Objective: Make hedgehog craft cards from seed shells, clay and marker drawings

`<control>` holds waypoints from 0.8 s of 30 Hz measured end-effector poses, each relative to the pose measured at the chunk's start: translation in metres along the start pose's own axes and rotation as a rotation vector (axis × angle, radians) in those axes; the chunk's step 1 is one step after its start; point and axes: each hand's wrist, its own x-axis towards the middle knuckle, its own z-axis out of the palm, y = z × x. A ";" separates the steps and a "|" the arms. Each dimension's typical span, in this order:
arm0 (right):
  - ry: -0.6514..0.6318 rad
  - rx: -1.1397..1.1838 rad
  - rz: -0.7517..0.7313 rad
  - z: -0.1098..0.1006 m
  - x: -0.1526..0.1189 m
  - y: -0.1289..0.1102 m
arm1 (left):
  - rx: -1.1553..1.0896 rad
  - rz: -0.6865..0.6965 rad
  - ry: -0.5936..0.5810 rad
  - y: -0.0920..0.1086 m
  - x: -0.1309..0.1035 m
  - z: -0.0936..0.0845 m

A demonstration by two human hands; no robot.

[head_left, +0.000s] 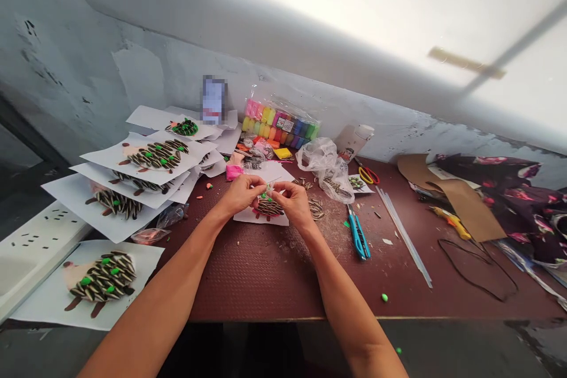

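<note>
My left hand (244,194) and my right hand (293,201) meet over the middle of the table, fingertips pinched together. Between them is a small bit of green modelling clay (264,195), with something clear and whitish about it, perhaps wrap. Right below lies a white paper sheet (248,217) bearing a hedgehog picture (270,208) made of striped sunflower seeds with green dots; my fingers hide part of it. Loose sunflower seeds (316,209) lie beside my right hand. A pink clay packet (234,172) sits just beyond my left hand.
Sheets with seed hedgehogs (155,156) are stacked at left, near a power strip (39,242). Behind stand a pack of coloured clay (283,124) and a white bottle (355,140). A teal utility knife (358,233), scissors (368,175), glue sticks (405,239) and a glue gun (452,221) lie rightward.
</note>
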 end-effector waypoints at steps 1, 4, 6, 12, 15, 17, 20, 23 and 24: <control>0.003 -0.019 -0.005 0.000 0.000 0.000 | 0.007 -0.002 -0.012 0.000 0.000 0.001; 0.005 -0.056 -0.008 -0.002 0.001 0.001 | 0.014 0.026 -0.041 0.002 -0.001 0.000; 0.004 -0.049 -0.005 -0.003 0.002 0.002 | 0.004 0.064 -0.022 0.004 -0.002 -0.002; -0.008 -0.057 -0.046 -0.001 0.001 0.002 | -0.020 0.063 0.063 0.004 -0.001 -0.006; 0.020 -0.107 -0.081 0.001 -0.002 -0.001 | 0.041 0.068 0.041 0.003 0.000 -0.005; 0.025 -0.125 -0.087 0.002 -0.003 -0.002 | 0.064 0.071 0.026 0.004 0.000 -0.003; 0.018 -0.102 -0.070 0.000 -0.002 -0.004 | 0.040 0.066 0.034 0.007 -0.001 -0.003; 0.004 -0.069 -0.042 -0.003 0.000 -0.003 | -0.009 0.084 0.076 0.008 -0.002 -0.003; 0.000 -0.067 -0.037 -0.003 0.000 -0.002 | -0.014 0.092 0.082 0.008 -0.002 -0.003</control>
